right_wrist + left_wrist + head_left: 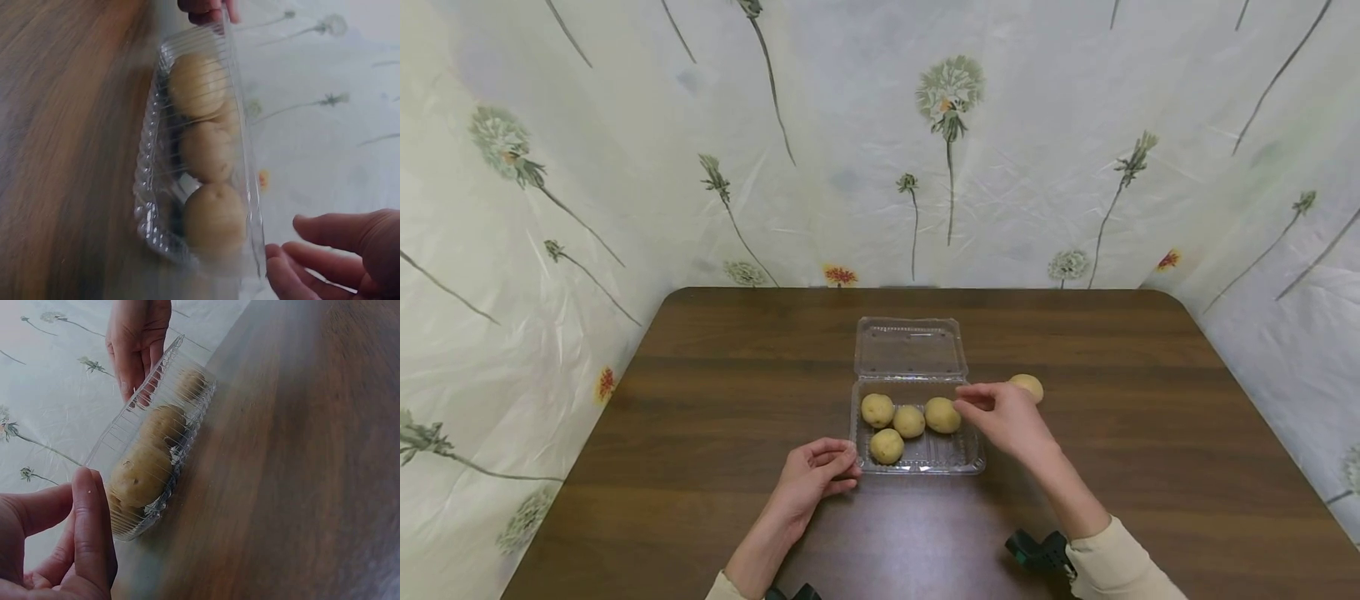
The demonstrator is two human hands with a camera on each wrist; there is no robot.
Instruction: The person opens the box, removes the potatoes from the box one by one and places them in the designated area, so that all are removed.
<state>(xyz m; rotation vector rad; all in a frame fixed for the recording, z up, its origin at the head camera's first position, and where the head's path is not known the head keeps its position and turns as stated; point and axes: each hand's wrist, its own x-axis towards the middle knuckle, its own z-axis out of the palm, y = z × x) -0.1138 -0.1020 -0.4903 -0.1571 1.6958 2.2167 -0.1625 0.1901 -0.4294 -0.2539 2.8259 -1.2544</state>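
A clear plastic clamshell container (951,457) lies on the table with its lid (910,350) folded back. Several yellow potatoes (909,422) rest inside, one of them (942,415) close to the right side. My left hand (817,475) pinches the rim at the container's near left corner between thumb and fingers, as the left wrist view (90,519) shows from the side. Over the right rim is my right hand (1003,417), thumb and fingers apart with nothing between them. Another potato (1027,386) lies outside on the table, partly hidden behind the right hand.
The brown wooden table (722,400) reaches back to a curtain (850,200) printed with dandelions, which also hangs at both sides. Dark straps with devices (1037,550) sit at the wrists, below cream sleeves (1120,562).
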